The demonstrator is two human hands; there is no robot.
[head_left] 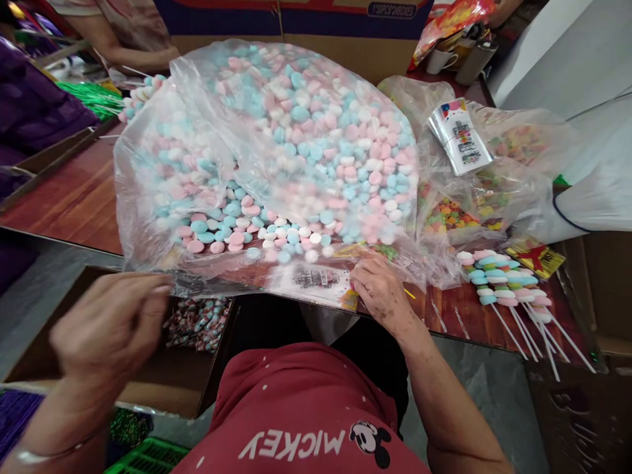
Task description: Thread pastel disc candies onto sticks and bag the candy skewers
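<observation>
A large clear plastic bag (217, 131) full of pink, white and blue candies (241, 217) lies before me. My left hand (113, 322), blurred, is closed beside its lower left edge, over the box; what its fingers hold, if anything, is hidden. My right hand (380, 289) is at the table's front edge, fingers closed at the right end of a printed plastic pouch (316, 280). That pouch lies flat, partly under the clear bag's edge. To the right, several candy skewers (508, 280) with white sticks lie in a pile.
A stack of silver printed pouches (461, 138) sits on bags of colourful gummies (444, 214). A carton (345, 52) stands behind. At lower left, an open cardboard box (162, 388) holds small wrapped pieces (197, 322). A mug (439, 61) is at back right; another person's arm (123, 56) is at back left.
</observation>
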